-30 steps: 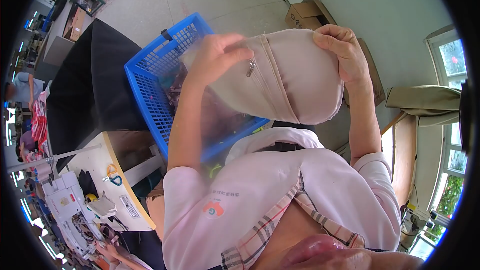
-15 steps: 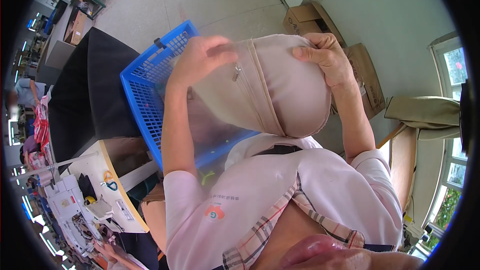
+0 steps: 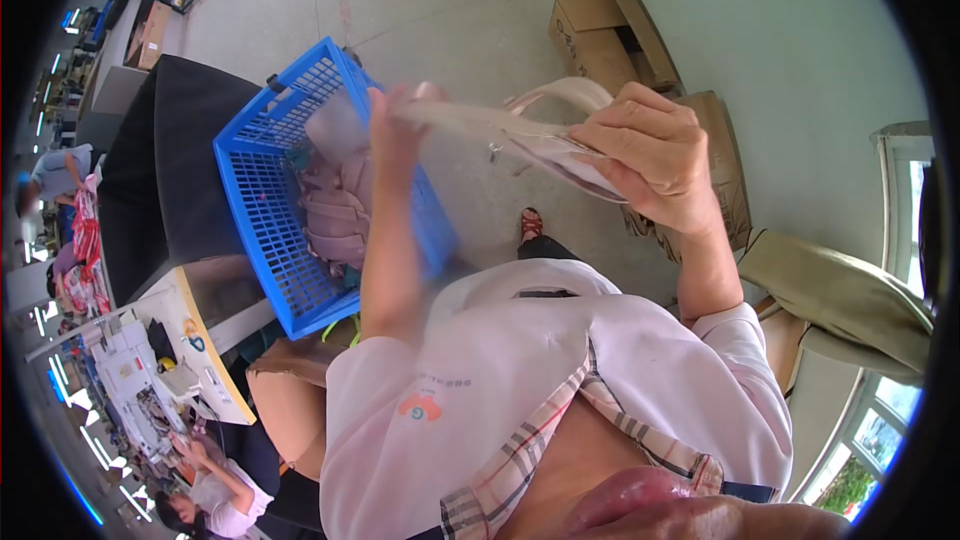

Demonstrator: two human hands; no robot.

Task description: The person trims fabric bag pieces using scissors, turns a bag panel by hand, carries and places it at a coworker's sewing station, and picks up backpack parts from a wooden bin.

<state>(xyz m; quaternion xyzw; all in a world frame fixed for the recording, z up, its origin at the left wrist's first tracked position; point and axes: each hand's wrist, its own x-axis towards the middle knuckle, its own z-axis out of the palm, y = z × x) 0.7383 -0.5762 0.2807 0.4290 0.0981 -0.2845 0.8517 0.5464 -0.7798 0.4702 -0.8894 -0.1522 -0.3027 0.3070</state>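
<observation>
A beige zippered fabric piece (image 3: 545,140), apparently part of a bag, is stretched between my hands and seen nearly edge-on. My right hand (image 3: 655,155) is closed around its right end, fingers bent over the edge. My left hand (image 3: 398,125) is smeared by motion, with the other end of the fabric running into its fingers. A small metal zipper pull (image 3: 494,151) dangles below the fabric, and a curved band of it bulges up near my right hand. Below and left of the piece is a blue plastic basket (image 3: 272,275) holding pinkish bag-like pieces (image 3: 335,210).
Black cloth (image 3: 205,170) covers something left of the basket. A sewing machine (image 3: 135,370) stands on a table at lower left, where a co-worker (image 3: 225,485) sits. Cardboard boxes (image 3: 595,35) line the right wall. Olive fabric (image 3: 835,295) hangs at right.
The fabric piece has turned from showing its broad, rounded face to nearly edge-on. My left hand has moved slightly up. More of the basket and its contents now show.
</observation>
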